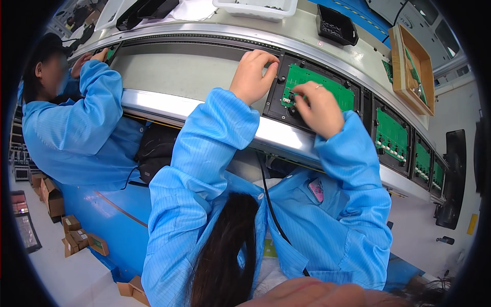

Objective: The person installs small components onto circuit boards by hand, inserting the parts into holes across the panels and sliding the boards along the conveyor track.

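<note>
A: In the head view, where does the green circuit board point(335, 92) lie?
B: Flat in a black carrier frame point(273, 105) on the conveyor line, with its near left corner by the right hand point(321, 108).
A: What is that hand doing?
B: Its thumb and fingers are bent down close together at that corner, just beside a small white connector point(287, 101) (a ring shows on one finger). I cannot tell whether they grip anything.
A: And the left hand point(252, 77)?
B: It is at the frame's far left corner, fingers curled, thumb near the index finger; whether it holds something, I cannot tell.
A: What surrounds them?
B: More framed boards point(392, 134) line up to the right. Beyond the rail stand a black bin point(336, 24) and a white tray point(255, 9). At left, a co-worker point(76, 123) in blue reaches toward the line.
</note>
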The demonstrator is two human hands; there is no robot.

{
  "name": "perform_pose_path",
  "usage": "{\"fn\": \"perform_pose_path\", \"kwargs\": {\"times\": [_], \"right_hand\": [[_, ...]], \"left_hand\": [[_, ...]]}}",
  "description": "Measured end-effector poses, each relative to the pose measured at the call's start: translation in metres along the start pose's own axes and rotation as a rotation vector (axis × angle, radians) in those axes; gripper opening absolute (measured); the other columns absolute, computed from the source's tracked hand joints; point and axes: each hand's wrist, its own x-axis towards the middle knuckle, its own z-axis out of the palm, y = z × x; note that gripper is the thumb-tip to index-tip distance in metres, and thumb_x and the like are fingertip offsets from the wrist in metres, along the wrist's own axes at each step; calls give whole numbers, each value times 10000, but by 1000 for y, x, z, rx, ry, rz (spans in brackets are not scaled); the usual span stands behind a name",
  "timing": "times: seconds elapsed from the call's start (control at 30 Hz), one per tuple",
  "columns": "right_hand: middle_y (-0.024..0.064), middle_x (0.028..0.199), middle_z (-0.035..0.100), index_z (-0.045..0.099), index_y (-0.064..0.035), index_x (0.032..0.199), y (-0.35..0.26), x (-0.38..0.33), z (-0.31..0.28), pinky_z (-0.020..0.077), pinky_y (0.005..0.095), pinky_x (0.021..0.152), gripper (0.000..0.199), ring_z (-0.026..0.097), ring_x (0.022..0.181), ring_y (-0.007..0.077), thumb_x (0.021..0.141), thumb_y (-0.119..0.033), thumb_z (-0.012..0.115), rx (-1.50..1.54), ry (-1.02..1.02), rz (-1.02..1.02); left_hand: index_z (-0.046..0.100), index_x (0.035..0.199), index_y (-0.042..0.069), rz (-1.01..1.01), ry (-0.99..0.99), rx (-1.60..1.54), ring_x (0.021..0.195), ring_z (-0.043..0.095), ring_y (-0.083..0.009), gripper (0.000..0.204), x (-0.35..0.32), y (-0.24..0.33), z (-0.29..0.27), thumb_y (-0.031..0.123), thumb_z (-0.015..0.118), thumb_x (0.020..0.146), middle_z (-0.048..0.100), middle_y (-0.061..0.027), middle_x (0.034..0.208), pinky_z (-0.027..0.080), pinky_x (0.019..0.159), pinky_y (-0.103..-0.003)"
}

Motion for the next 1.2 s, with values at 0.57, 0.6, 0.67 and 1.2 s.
{"fn": "perform_pose_path", "kwargs": {"times": [0.57, 0.6, 0.67, 1.2], "right_hand": [[70, 1275, 481, 438, -82, 1244, -35, -10, 27, 149, 554, 1075, 514, 312, 1296, 310, 820, -350, 552, -259, -318, -275], [78, 1284, 474, 432, -75, 1252, -33, -12, 19, 159, 554, 1071, 526, 311, 1295, 322, 806, -319, 567, -234, -291, -253], [95, 1305, 456, 422, -52, 1261, -25, -16, -2, 193, 541, 1060, 540, 311, 1291, 351, 785, -249, 583, -182, -252, -225], [131, 964, 594, 533, 15, 1086, 72, -15, -49, 437, 305, 793, 281, 568, 851, 227, 810, -19, 494, 217, 227, 60]], "left_hand": [[632, 873, 55, -9, 15, 71, 824, 553, -218, 104, 0, -11, -9, 62, 580, 783, 609, -55, 892, 441, 737, -299], [626, 880, 57, 40, 10, 37, 826, 554, -223, 110, 0, -13, -5, 66, 584, 779, 607, -59, 893, 441, 742, -303], [613, 894, 59, 82, -31, -9, 833, 556, -236, 125, 8, -13, -2, 76, 589, 772, 602, -68, 898, 441, 754, -315], [538, 973, -5, 631, 685, -776, 668, 537, -189, 181, 142, 105, -107, -4, 439, 820, 567, -120, 804, 451, 649, -278]]}}
